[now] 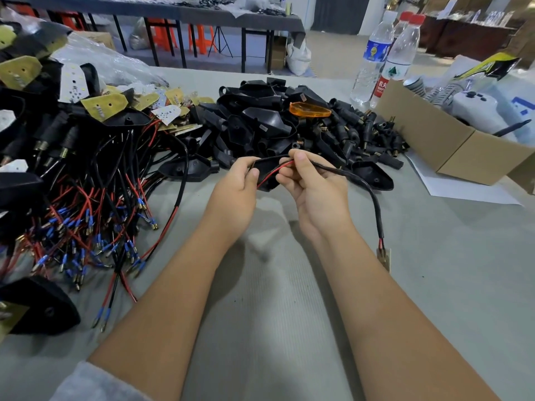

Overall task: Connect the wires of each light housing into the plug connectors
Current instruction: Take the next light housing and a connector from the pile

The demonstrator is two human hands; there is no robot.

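Observation:
My left hand (238, 185) grips a black light housing (267, 176) just above the table's middle. My right hand (311, 183) pinches the red and black wires (278, 169) where they enter that housing. The black sheathed cable (367, 189) runs from my right hand out to the right and curves down to a small yellow circuit board (384, 257) lying on the table. Behind my hands lies a heap of empty black housings (260, 123), and to its right a heap of black plug connectors (367, 134).
A tangle of wired housings with blue-tipped red and black leads (86, 221) fills the left side. An orange lens (309, 109) tops the heap. Two water bottles (385, 59) and an open cardboard box (451, 146) stand at the right. The grey cloth table (275, 299) stretches toward me.

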